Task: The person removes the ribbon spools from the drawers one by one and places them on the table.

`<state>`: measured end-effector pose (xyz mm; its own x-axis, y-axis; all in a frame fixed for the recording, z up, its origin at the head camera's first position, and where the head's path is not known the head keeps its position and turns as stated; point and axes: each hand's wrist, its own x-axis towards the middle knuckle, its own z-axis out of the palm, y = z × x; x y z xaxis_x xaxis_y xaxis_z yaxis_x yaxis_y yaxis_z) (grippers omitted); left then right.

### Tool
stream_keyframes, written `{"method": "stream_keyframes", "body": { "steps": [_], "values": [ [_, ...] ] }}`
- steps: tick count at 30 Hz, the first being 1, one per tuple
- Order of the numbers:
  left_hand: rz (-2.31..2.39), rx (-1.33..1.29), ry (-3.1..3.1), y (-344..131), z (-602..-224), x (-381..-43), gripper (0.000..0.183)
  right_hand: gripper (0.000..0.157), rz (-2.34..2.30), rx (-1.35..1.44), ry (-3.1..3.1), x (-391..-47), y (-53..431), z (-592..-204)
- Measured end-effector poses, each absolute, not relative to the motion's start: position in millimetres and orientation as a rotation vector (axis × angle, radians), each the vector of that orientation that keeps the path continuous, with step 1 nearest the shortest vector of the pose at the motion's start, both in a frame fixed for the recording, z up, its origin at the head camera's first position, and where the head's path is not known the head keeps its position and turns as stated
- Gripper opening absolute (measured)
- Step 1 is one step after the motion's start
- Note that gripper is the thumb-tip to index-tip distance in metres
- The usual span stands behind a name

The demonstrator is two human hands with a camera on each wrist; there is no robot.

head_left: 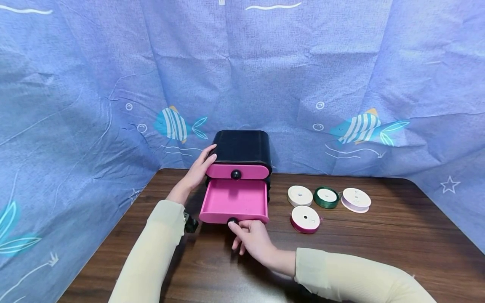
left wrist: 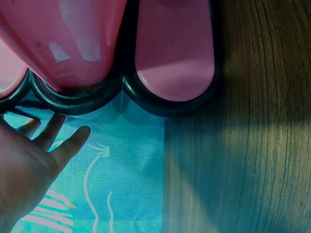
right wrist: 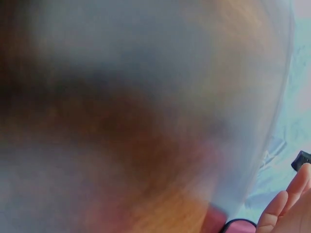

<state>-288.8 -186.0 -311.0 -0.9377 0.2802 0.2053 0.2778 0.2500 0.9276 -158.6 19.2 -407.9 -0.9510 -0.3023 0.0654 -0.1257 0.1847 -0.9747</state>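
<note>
A black drawer cabinet (head_left: pixel 240 145) with pink drawer fronts stands at the back of the table. Its upper drawer (head_left: pixel 219 171) is closed, while the pink drawer (head_left: pixel 216 217) below is pulled far out, with nothing lying in it. My right hand (head_left: pixel 254 240) pinches that drawer's black knob (head_left: pixel 233 220) between thumb and fingers. Against the cabinet's upper left side rests my left hand (head_left: pixel 197 170), fingers extended. The left wrist view shows a closed lower pink drawer (left wrist: pixel 175 53) and my left hand (left wrist: pixel 29 170) beside the black casing. Blur covers most of the right wrist view.
Right of the cabinet lie several ribbon spools: a cream spool (head_left: pixel 299 196), a green spool (head_left: pixel 326 198), a pale lilac spool (head_left: pixel 356 200) and a magenta spool (head_left: pixel 305 219). Behind the wooden table (head_left: pixel 379 240) hangs a blue fish-print cloth (head_left: pixel 265 84).
</note>
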Motion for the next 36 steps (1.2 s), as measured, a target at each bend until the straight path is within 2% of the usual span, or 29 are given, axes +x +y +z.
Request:
{"method": "stream_keyframes", "body": {
  "steps": [5,15,23,32,36],
  "values": [
    [1.838,0.553,2.491,-186,-311,-289,0.056,0.037,-1.861,-0.418,2.353,-167,21,-407],
    [1.832,0.543,2.486,-186,-312,-291,0.056,0.046,-1.814,-0.482,2.411,-174,24,-398],
    [1.843,0.556,2.526,-192,-338,-314,0.057,0.047,-1.807,-0.472,2.433,-177,26,-399],
    [1.822,0.535,2.531,-194,-337,-314,0.057,0.044,-1.833,-0.4,2.437,-190,24,-399],
    [1.823,0.533,2.502,-191,-325,-305,0.058,0.042,-1.842,-0.389,2.445,-199,24,-397]
  ]
}}
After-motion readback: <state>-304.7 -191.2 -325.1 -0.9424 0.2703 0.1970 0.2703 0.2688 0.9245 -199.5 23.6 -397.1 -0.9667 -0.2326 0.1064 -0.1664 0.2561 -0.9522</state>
